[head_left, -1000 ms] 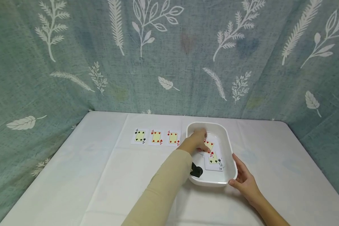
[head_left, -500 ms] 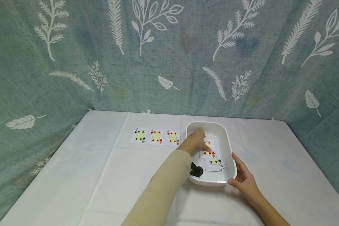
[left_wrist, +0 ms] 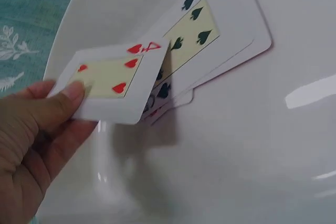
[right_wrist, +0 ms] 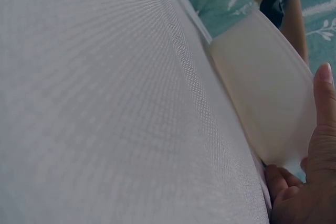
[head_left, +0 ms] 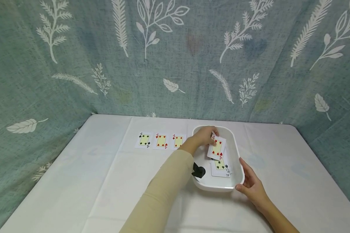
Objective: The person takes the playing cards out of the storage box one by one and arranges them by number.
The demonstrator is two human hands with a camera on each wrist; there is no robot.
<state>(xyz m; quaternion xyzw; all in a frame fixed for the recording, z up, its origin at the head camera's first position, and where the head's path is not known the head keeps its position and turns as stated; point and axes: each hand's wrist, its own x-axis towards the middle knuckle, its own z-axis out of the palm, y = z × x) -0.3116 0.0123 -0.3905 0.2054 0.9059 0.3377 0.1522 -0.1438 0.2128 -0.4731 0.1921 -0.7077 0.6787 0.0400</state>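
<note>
My left hand [head_left: 204,136] pinches a four of hearts playing card [head_left: 217,148] between thumb and fingers, tilted above the inside of a white tray [head_left: 237,161]. In the left wrist view the thumb lies on the face of the card. Beneath it, on the tray bottom, is a five of spades [left_wrist: 231,22] overlapping at least one other card, mostly hidden. My right hand [head_left: 253,187] holds the tray by its near right corner. The right wrist view has the thumb up along the outer wall [right_wrist: 268,87] and curled fingers low at its base.
Left of the tray, a row of face-up cards lies on the white-covered table [head_left: 110,191]: a four of spades [head_left: 144,140], a four of hearts [head_left: 161,141] and a partly covered four of diamonds [head_left: 178,141]. A patterned green curtain [head_left: 175,87] hangs behind.
My left hand has picked up the four of hearts from the tray bottom and drawn it upward, toward the tray's far end. The right hand and tray have stayed put.
</note>
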